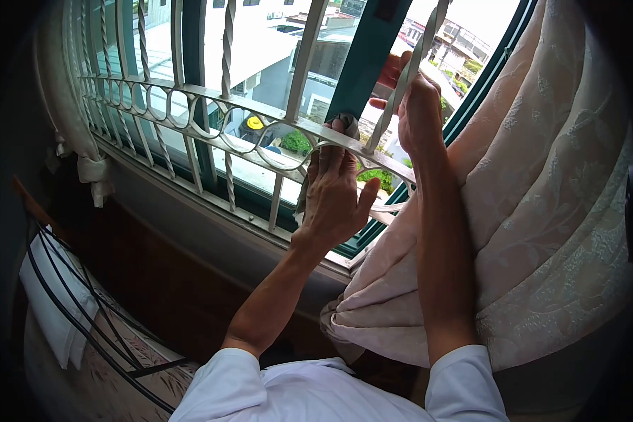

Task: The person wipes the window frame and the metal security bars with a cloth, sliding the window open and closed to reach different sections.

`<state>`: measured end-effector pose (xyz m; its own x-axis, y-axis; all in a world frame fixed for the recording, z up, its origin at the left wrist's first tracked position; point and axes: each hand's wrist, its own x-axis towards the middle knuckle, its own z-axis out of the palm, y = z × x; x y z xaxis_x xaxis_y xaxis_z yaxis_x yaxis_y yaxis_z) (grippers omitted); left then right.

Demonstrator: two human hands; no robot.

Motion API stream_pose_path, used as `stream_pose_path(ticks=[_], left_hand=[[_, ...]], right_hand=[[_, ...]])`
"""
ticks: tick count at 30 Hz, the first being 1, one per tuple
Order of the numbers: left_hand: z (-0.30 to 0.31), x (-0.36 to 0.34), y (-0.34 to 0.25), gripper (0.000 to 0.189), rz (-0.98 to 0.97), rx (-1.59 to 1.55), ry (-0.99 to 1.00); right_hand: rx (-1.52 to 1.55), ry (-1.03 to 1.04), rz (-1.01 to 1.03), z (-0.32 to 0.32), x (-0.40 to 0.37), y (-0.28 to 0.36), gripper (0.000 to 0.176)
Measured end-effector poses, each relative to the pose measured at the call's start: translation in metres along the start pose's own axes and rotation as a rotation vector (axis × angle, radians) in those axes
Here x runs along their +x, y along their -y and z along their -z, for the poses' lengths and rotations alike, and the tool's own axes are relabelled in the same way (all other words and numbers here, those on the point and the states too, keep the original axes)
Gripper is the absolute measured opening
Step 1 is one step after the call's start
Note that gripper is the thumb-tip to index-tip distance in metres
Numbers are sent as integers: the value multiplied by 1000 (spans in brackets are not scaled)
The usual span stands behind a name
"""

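A window with a dark green frame stands behind a white metal grille of twisted bars and rings. My left hand reaches up to the grille's ring band, its fingers laid over a crumpled grey cloth against the green frame. The thumb sticks out to the right, and part of the cloth is hidden under the hand. My right hand is higher and to the right, reaching past a twisted bar. Its fingers are spread and bent toward the frame's edge, with nothing seen in them.
A pale patterned curtain hangs close along my right arm. Another curtain is gathered at the far left. At lower left stand a black metal rail and a white pillow. Outside are buildings and greenery.
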<state>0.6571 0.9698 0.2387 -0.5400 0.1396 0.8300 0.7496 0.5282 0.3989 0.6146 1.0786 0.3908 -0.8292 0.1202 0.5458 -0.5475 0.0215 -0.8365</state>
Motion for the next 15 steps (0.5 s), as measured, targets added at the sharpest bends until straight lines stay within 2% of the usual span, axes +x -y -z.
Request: stream_pose_path(ticks=[3,5,9,12,13,14,15], left_hand=[[-2,-4,-8,81,69,109,34],[0,-11,-18,89,275,42,123],[-3,-11,-12,82,193,156,99],[-4,3,-13,82,149,82,2],[-3,-2,-8,68,107,167,4],[-2,-6,-4,68,111,164,8],[-1,-11,0,58,83,90,-8]], right_hand=[[-6,14,15,1,-1,-2,40],[-10,19,25,5,-1,-2,40],[-10,12,8,3,0,-1,41],[-12,23,-10,1,1,-2,40],[-19,10,-7,1,1,-1,41],[-26,-4,-4,0,1,-2,41],[-26,-6,-12,2,2,-2,41]])
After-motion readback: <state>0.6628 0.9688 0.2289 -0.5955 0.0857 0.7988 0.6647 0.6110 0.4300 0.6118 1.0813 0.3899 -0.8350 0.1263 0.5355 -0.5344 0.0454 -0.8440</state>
